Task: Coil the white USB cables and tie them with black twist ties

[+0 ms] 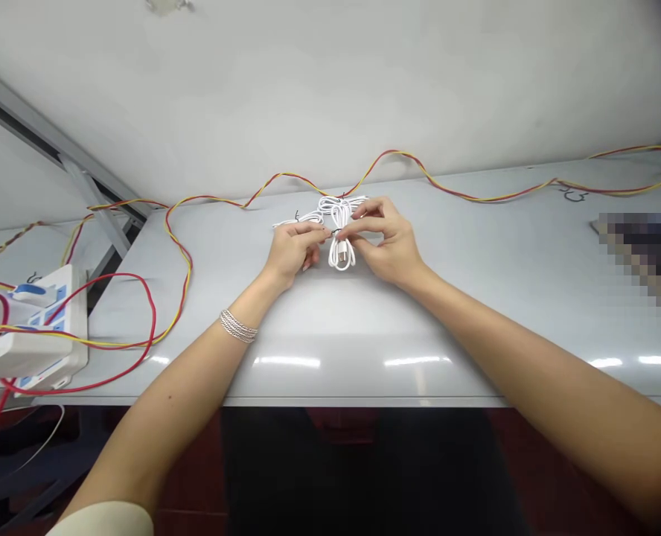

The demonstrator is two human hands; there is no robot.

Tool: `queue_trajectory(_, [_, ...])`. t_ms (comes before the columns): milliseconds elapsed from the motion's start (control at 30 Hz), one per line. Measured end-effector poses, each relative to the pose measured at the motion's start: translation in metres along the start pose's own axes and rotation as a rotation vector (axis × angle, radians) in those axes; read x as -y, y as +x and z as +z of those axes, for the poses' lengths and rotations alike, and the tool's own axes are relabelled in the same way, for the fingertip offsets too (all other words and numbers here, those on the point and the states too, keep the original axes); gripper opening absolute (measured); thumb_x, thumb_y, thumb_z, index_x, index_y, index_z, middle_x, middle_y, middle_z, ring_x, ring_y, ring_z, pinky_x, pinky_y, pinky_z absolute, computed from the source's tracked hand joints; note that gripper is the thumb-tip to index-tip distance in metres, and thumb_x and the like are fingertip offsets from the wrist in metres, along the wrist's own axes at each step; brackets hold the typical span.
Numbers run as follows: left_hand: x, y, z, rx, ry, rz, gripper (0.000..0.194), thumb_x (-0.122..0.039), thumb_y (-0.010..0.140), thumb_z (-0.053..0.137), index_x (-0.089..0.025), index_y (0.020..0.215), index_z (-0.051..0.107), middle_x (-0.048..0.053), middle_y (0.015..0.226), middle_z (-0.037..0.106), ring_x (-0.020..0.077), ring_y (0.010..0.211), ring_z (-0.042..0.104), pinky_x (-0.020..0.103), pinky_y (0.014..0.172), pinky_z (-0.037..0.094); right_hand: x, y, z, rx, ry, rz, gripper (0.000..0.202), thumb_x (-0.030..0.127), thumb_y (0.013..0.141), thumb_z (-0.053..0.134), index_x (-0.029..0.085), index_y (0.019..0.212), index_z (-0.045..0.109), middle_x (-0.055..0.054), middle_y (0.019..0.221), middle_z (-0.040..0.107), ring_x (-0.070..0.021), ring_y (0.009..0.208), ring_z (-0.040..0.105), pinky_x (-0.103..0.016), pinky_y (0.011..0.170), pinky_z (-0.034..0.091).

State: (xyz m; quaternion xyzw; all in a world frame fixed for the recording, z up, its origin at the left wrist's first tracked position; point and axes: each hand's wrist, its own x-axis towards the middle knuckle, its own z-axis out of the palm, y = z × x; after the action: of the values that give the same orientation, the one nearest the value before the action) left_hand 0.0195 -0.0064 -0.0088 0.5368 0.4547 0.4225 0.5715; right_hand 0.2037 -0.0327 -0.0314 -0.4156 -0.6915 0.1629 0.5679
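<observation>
Both hands (291, 249) (386, 238) pinch the white cable (342, 231), its tie barely discernible

Bare forearms, silver multi-strand bracelet (238, 326) on left wrist, perhaps a cream sleeve (104, 519) at left elbow

both arms are reaching forward, forearms bare. the left hand (292, 251) and right hand (383, 240) are meeting close together, fingers (364, 217) pinching inward toward each other.
</observation>
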Motion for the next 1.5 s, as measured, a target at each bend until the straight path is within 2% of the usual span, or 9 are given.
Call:
queue_trajectory(167, [0.000, 0.000, 0.001, -0.039, -0.016, 0.004, 0.017, -0.028, 0.063, 0.077, -0.014, 0.069, 0.070, -0.004, 0.046, 0.052, 0.0082, 0.037, 0.044, 0.022, 0.034, 0.024, 0.005, 0.001, 0.001, -0.025, 0.167, 0.235, 0.025, 0.038, 0.086, 0.070, 0.022, 0.105, 0.069, -0.006, 0.100, 0.067, -0.0188, 0.088, 0.065, -0.033, 0.076, 0.055])
queue_trajectory(233, [-0.001, 0.000, 0.002, -0.039, -0.015, 0.011, 0.017, -0.028, 0.063, 0.077, -0.014, 0.070, 0.070, -0.004, 0.045, 0.051, 0.0079, 0.036, 0.043, 0.022, 0.034, 0.024, 0.006, 0.002, 0.002, -0.044, 0.226, 0.349, 0.035, 0.046, 0.084, 0.073, 0.022, 0.107, 0.062, -0.003, 0.088, 0.066, -0.0157, 0.073, 0.062, -0.031, 0.066, 0.052])
queue_trajectory(300, [-0.001, -0.001, 0.002, -0.043, -0.013, 0.008, 0.017, -0.028, 0.063, 0.077, -0.014, 0.070, 0.070, -0.004, 0.043, 0.050, 0.0081, 0.035, 0.042, 0.022, 0.034, 0.024, 0.007, 0.001, 0.002, 0.033, 0.218, 0.434, 0.041, 0.053, 0.080, 0.076, 0.021, 0.101, 0.062, 0.000, 0.076, 0.062, -0.0134, 0.062, 0.057, -0.029, 0.060, 0.049])
queue_trajectory(433, [-0.003, -0.002, 0.003, -0.041, -0.002, 0.001, 0.017, -0.028, 0.062, 0.077, -0.015, 0.069, 0.070, -0.004, 0.043, 0.050, 0.0084, 0.036, 0.043, 0.022, 0.035, 0.024, 0.010, -0.001, 0.001, 0.227, 0.114, 0.377, 0.044, 0.053, 0.077, 0.079, 0.017, 0.099, 0.069, 0.000, 0.070, 0.062, -0.0129, 0.062, 0.055, -0.028, 0.061, 0.045])
queue_trajectory(600, [-0.002, -0.001, 0.003, -0.030, -0.003, 0.002, 0.015, -0.027, 0.062, 0.076, -0.015, 0.069, 0.070, -0.004, 0.044, 0.051, 0.0081, 0.036, 0.043, 0.022, 0.035, 0.024, 0.013, -0.001, 0.000, 0.191, 0.104, 0.313, 0.041, 0.044, 0.077, 0.079, 0.015, 0.107, 0.076, 0.004, 0.061, 0.054, -0.0105, 0.057, 0.047, -0.027, 0.058, 0.040])
queue_trajectory(967, [-0.003, -0.001, 0.002, -0.002, -0.001, -0.002, 0.017, -0.029, 0.063, 0.077, -0.014, 0.070, 0.071, -0.004, 0.046, 0.050, 0.0076, 0.037, 0.043, 0.022, 0.035, 0.023, 0.018, -0.002, 0.001, 0.142, 0.166, 0.469, 0.036, 0.034, 0.077, 0.076, 0.018, 0.108, 0.082, 0.002, 0.058, 0.064, -0.0109, 0.049, 0.051, -0.025, 0.047, 0.043])
queue_trajectory(1133, [-0.001, 0.000, 0.000, 0.004, 0.018, 0.003, 0.015, -0.030, 0.066, 0.077, -0.016, 0.070, 0.072, -0.004, 0.044, 0.050, 0.0078, 0.036, 0.042, 0.022, 0.035, 0.023, 0.008, -0.002, 0.004, 0.158, 0.324, 0.415, 0.029, 0.038, 0.084, 0.070, 0.020, 0.104, 0.081, -0.006, 0.103, 0.077, -0.0170, 0.074, 0.070, -0.032, 0.068, 0.060])
queue_trajectory(1267, [0.000, 0.000, 0.000, 0.007, 0.026, 0.005, 0.013, -0.029, 0.066, 0.075, -0.016, 0.070, 0.072, -0.004, 0.044, 0.051, 0.0082, 0.037, 0.042, 0.022, 0.036, 0.024, 0.006, 0.000, 0.004, 0.158, 0.386, 0.451, 0.026, 0.030, 0.087, 0.061, 0.021, 0.103, 0.080, -0.004, 0.096, 0.076, -0.0177, 0.080, 0.071, -0.038, 0.085, 0.060])
queue_trajectory(1500, [0.000, 0.000, 0.000, 0.011, 0.019, 0.000, 0.014, -0.029, 0.066, 0.076, -0.016, 0.071, 0.071, -0.004, 0.042, 0.050, 0.0089, 0.036, 0.042, 0.023, 0.036, 0.024, 0.014, 0.003, 0.000, 0.136, 0.326, 0.432, 0.027, 0.030, 0.088, 0.058, 0.020, 0.101, 0.079, -0.005, 0.102, 0.076, -0.0195, 0.092, 0.069, -0.036, 0.089, 0.056])
